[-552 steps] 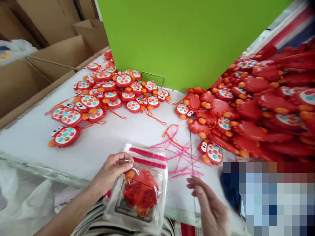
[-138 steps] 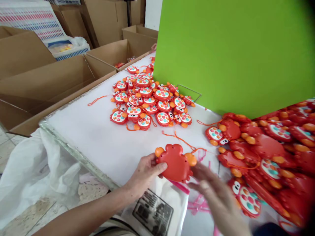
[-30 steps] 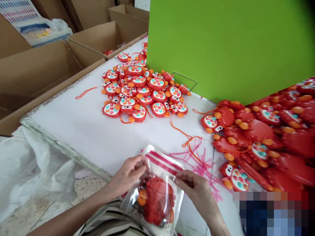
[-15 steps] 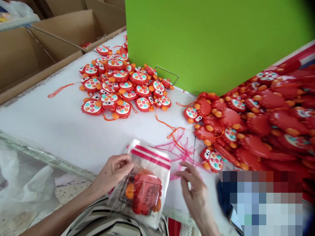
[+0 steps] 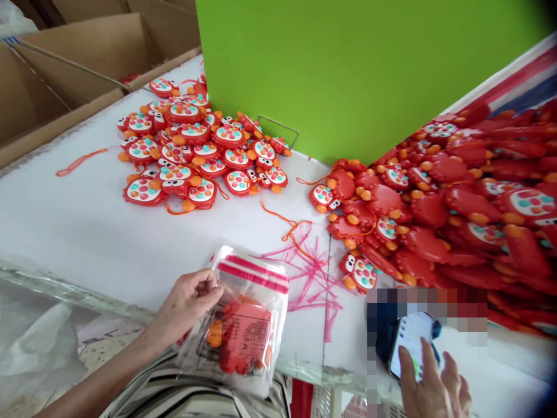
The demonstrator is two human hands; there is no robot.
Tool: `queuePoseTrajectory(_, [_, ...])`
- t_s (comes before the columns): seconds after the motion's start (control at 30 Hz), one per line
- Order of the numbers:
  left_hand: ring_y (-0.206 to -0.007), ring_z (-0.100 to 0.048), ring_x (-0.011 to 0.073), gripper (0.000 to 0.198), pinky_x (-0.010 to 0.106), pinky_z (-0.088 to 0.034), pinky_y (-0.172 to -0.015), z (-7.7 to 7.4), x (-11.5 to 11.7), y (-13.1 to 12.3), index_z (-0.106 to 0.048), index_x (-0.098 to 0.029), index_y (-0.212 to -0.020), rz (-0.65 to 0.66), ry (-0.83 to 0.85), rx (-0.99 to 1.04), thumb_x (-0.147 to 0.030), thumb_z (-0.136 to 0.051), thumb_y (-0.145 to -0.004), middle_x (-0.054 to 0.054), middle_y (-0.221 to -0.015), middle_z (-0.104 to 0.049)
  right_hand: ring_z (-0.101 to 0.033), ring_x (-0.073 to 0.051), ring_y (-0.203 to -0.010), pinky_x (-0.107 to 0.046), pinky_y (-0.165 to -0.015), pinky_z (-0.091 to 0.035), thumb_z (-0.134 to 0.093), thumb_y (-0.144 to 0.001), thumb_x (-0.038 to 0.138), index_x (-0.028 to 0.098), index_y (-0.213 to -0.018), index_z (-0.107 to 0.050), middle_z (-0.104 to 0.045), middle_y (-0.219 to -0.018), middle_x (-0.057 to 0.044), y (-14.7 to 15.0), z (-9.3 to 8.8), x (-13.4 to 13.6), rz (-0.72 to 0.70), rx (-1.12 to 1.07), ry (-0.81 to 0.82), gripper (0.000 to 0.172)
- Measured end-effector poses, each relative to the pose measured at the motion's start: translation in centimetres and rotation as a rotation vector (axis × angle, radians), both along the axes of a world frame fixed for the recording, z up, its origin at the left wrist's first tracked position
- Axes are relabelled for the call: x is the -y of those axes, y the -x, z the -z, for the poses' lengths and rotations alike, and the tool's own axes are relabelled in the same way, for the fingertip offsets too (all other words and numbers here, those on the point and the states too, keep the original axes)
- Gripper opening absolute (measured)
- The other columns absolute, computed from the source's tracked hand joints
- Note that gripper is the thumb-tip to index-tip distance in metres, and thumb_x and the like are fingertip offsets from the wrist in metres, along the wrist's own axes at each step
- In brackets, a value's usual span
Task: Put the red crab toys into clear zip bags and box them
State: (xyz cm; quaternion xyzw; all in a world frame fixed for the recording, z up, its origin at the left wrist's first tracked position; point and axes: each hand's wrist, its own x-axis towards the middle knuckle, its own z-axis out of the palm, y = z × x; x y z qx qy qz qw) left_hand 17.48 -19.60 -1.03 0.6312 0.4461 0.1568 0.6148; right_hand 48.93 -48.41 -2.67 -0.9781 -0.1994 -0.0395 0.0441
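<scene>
A clear plastic bag (image 5: 276,325) with pink stripes at its top and a red toy (image 5: 248,337) inside lies at the table's front edge, partly over my lap. My left hand (image 5: 195,299) pinches the bag's left side near the top. My right hand (image 5: 429,377) is at the lower right over a phone (image 5: 407,342), its fingers spread and holding nothing; a fingertip overlaps the screen, though contact is hard to tell. Pink marker lines (image 5: 313,267) and an orange cord (image 5: 291,226) are on the white table between the bag and the toys.
A pile of red toys with dotted white faces (image 5: 187,145) sits behind the bag. A larger heap (image 5: 430,226) fills the right side. A green panel (image 5: 339,75) stands at the back, and cardboard boxes (image 5: 100,52) line the back left.
My right hand has moved right and down, from beside the bag to over the phone. My left hand still pinches the bag. The view has shifted slightly to the right.
</scene>
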Motion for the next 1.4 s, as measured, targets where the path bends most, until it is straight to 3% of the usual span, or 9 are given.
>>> queuePoseTrajectory(0.2, [-0.058, -0.046, 0.0119, 0.028, 0.021, -0.033, -0.053, -0.5, 0.0, -0.1, -0.034, -0.021, -0.061, 0.022, 0.049, -0.008, -0.029, -0.052, -0.080, -0.005, -0.058, -0.040, -0.031, -0.048, -0.129, -0.067, -0.093, -0.033, -0.032, -0.087, 0.060, 0.018, -0.136, -0.045, -0.032, -0.145, -0.021, 1.7, 0.7, 0.5, -0.036, 0.071, 0.002, 0.066])
queuePoseTrajectory(0.47, [-0.053, -0.043, 0.0098, 0.028, 0.020, -0.032, -0.052, -0.6, -0.2, -0.3, -0.034, -0.021, -0.060, 0.020, 0.058, 0.008, -0.027, -0.053, -0.079, -0.006, -0.056, -0.039, -0.029, -0.049, -0.130, -0.073, -0.087, -0.034, -0.037, -0.089, 0.053, 0.023, -0.137, -0.043, -0.034, -0.144, -0.021, 1.8, 0.8, 0.5, -0.071, 0.041, 0.003, 0.058])
queuePoseTrajectory(0.67, [-0.058, -0.054, 0.0113, 0.028, 0.020, -0.038, -0.055, -1.4, 0.0, -0.3, -0.034, -0.021, -0.061, -0.023, 0.133, 0.056, -0.026, -0.057, -0.078, -0.007, -0.057, -0.047, -0.028, -0.048, -0.131, -0.069, -0.096, -0.028, -0.036, -0.088, 0.055, 0.017, -0.134, -0.048, -0.030, -0.147, -0.022, 2.1, -1.7, -1.5, -0.107, 0.071, -0.103, 0.061])
queuePoseTrajectory(0.73, [-0.066, -0.061, 0.0143, 0.024, 0.023, -0.045, -0.061, -1.9, 0.1, -0.4, -0.038, -0.021, -0.067, -0.045, 0.223, 0.117, -0.027, -0.058, -0.078, -0.005, -0.063, -0.058, -0.040, -0.044, -0.125, -0.062, -0.097, -0.034, -0.040, -0.085, 0.057, 0.017, -0.129, -0.053, -0.044, -0.139, -0.020, 3.0, -3.0, -3.3, -0.106, -0.048, -0.220, 0.061])
queuePoseTrajectory(0.83, [-0.075, -0.067, 0.0181, 0.018, 0.028, -0.049, -0.069, -2.2, 0.5, -0.5, -0.047, -0.020, -0.088, -0.077, 0.348, 0.204, -0.029, -0.061, -0.079, 0.000, -0.075, -0.069, -0.061, -0.035, -0.101, -0.048, -0.084, -0.050, -0.053, -0.079, 0.057, 0.020, -0.113, -0.065, -0.067, -0.111, -0.014, 5.5, -4.0, -7.2, -0.162, -0.481, -0.410, 0.052])
queuePoseTrajectory(0.97, [-0.070, -0.068, 0.0185, 0.027, 0.031, -0.050, -0.070, -2.1, 0.8, -0.5, -0.052, -0.016, -0.096, -0.154, 0.443, 0.285, -0.030, -0.065, -0.076, 0.005, -0.077, -0.073, -0.065, -0.021, -0.070, -0.030, -0.060, -0.054, -0.055, -0.081, 0.051, 0.020, -0.101, -0.069, -0.072, -0.086, -0.008, 10.1, -3.5, -12.4, -0.416, -0.955, -0.582, 0.039])
queuePoseTrajectory(1.1, [-0.069, -0.066, 0.0171, 0.024, 0.028, -0.048, -0.068, -1.9, 0.8, 0.0, -0.058, -0.014, -0.089, -0.161, 0.443, 0.290, -0.031, -0.067, -0.075, 0.005, -0.076, -0.073, -0.060, -0.016, -0.060, -0.024, -0.050, -0.050, -0.063, -0.076, 0.048, 0.022, -0.100, -0.069, -0.071, -0.083, -0.005, 12.6, -3.0, -15.2, -0.370, -0.990, -0.665, 0.036])
queuePoseTrajectory(1.23, [-0.068, -0.066, 0.0172, 0.022, 0.029, -0.047, -0.068, -1.7, 0.7, 0.6, -0.060, -0.014, -0.085, -0.144, 0.434, 0.299, -0.032, -0.067, -0.075, 0.005, -0.075, -0.073, -0.057, -0.015, -0.057, -0.023, -0.047, -0.047, -0.066, -0.073, 0.050, 0.020, -0.101, -0.068, -0.067, -0.076, -0.004, 12.6, -3.3, -15.8, -0.263, -0.964, -0.668, 0.041])
queuePoseTrajectory(1.4, [-0.069, -0.067, 0.0176, 0.022, 0.029, -0.050, -0.067, -2.0, 0.4, 1.1, -0.060, -0.014, -0.084, -0.125, 0.486, 0.334, -0.033, -0.067, -0.075, 0.008, -0.079, -0.074, -0.050, -0.013, -0.052, -0.024, -0.049, -0.043, -0.066, -0.073, 0.049, 0.019, -0.077, -0.072, -0.057, -0.055, 0.000, 13.2, -3.5, -16.0, -0.365, -1.122, -0.631, 0.030])
